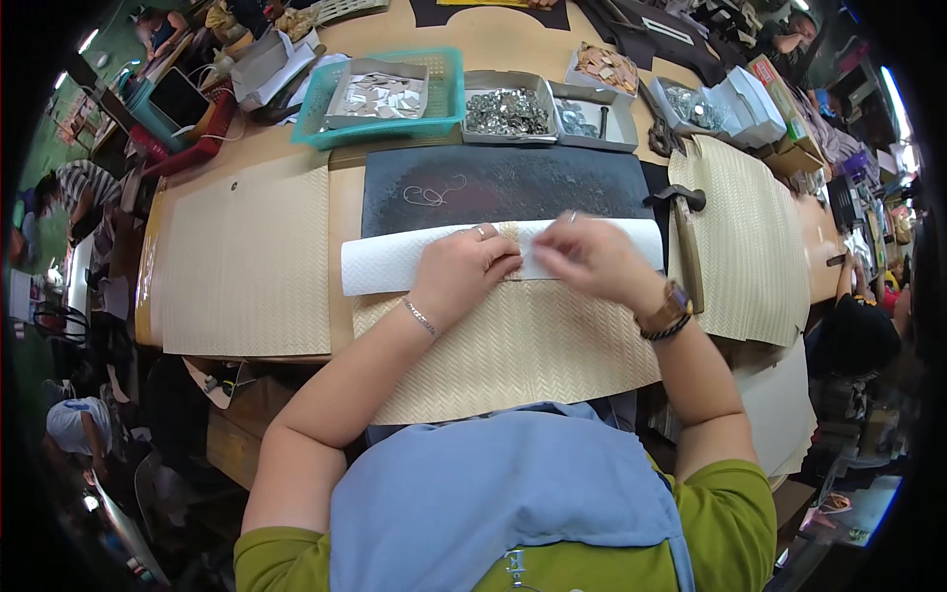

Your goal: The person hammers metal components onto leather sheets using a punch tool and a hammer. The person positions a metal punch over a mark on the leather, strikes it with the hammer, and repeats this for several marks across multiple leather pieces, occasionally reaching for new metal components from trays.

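A cream herringbone-woven sheet (523, 345) hangs over the table's near edge toward my lap, its far part folded over so a white textured side (385, 264) faces up. At the middle of that fold lies a narrow tan patch (510, 233). My left hand (464, 264) rests on the white fold with thumb and fingers pressed together at the patch. Just right of it, my right hand (592, 259) is lifted a little and smeared by motion, its fingers curled; whether it holds anything is not visible. A loose pale thread (434, 192) lies on the dark mat (572, 183) beyond.
Woven sheets lie left (247, 257) and stacked right (740, 237). A hammer (681, 195) lies at the right stack's edge. Behind the mat stand a teal basket (452, 84), a box of metal pieces (507, 111) and another white box (621, 128). People work at both sides.
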A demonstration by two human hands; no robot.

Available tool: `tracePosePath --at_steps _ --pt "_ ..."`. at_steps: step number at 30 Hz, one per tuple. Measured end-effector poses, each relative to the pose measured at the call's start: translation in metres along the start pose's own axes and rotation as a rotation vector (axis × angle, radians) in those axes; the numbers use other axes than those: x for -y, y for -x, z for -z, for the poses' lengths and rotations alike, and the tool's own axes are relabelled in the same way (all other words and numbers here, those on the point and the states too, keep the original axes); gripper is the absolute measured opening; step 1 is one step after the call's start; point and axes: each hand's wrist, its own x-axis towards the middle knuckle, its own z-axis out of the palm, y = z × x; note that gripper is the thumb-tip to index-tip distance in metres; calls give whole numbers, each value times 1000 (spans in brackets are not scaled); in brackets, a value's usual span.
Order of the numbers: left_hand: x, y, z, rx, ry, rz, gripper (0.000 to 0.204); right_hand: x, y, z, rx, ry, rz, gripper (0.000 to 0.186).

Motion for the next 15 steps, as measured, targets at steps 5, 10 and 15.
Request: tracePosePath --at_steps 5,10,15 --pt "0 2 2 -14 54 26 13 -37 -91 36 -129 22 -72 25" --pt "1 0 -1 -18 31 25 17 -60 -191 13 -143 128 4 27" --pt "3 0 2 27 86 89 15 -30 -271 -47 -59 188 79 27"
